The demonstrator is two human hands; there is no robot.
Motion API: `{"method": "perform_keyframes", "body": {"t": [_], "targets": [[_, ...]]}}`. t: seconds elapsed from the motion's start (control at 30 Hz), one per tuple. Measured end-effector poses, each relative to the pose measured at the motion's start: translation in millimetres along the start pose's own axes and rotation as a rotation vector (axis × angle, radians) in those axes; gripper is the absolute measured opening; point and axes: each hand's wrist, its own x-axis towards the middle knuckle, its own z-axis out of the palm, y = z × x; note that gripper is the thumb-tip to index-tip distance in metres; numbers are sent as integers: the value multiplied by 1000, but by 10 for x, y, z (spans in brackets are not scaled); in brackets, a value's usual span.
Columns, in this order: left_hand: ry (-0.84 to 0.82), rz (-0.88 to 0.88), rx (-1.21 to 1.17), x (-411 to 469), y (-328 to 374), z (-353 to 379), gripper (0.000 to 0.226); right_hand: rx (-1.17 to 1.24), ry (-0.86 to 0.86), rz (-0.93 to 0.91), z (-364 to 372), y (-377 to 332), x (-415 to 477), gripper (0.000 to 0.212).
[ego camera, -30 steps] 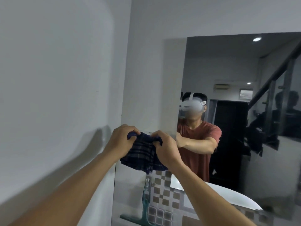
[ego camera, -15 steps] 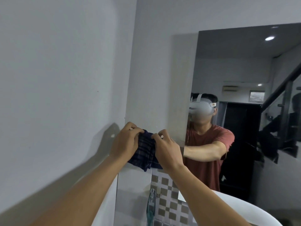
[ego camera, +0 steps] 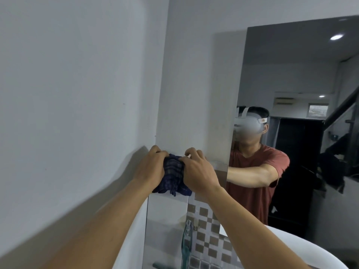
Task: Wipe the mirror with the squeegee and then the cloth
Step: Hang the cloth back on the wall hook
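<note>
A dark blue checked cloth (ego camera: 173, 176) is bunched between my two hands, in front of the corner where the side wall meets the mirror's wall. My left hand (ego camera: 152, 166) grips its left side and my right hand (ego camera: 198, 171) grips its right side; the lower edge hangs loose below them. The mirror (ego camera: 295, 90) fills the right half of the view and reflects a person in a red shirt. A teal squeegee (ego camera: 186, 243) stands by the tiled wall below my hands, with its blade near the bottom edge.
A plain white wall (ego camera: 77, 94) runs along the left. A white washbasin rim (ego camera: 303, 249) curves across the bottom right. Brown and white checked tiles (ego camera: 209, 230) sit beneath the mirror. The mirror reflects a dark doorway and a stair rail.
My hands have drawn closer together and bunched the cloth tighter. The view has turned left and down a little, so the mirror sits further right.
</note>
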Motion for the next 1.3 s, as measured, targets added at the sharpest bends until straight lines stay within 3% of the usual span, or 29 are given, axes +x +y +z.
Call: {"method": "perform_keyframes", "body": {"t": [0.1,0.23,0.4,0.5,0.83,0.97,1.3], "targets": [[-68,-21,32,-22,8,-26,33,171,-46,6,-42,11,-31,40],[7,18,87,-51,94,-78,37,285,-134,37,-96,29,-38,36],[-188,-2,-64,-93,80,-105,42,326,-167,43,-100,42,-39,35],[-204,-29,-102,-132,48,-104,41,327,-164,68,-96,25,-25,41],[-143,-81,-142,-131,13,-79,26,188,-272,19,-130,-17,112,33],[-64,-33,-189,-191,39,-80,40,221,-210,77,-119,-45,82,30],[-24,-41,-175,-215,38,-66,36,330,-64,109,-81,-42,-120,39]]}}
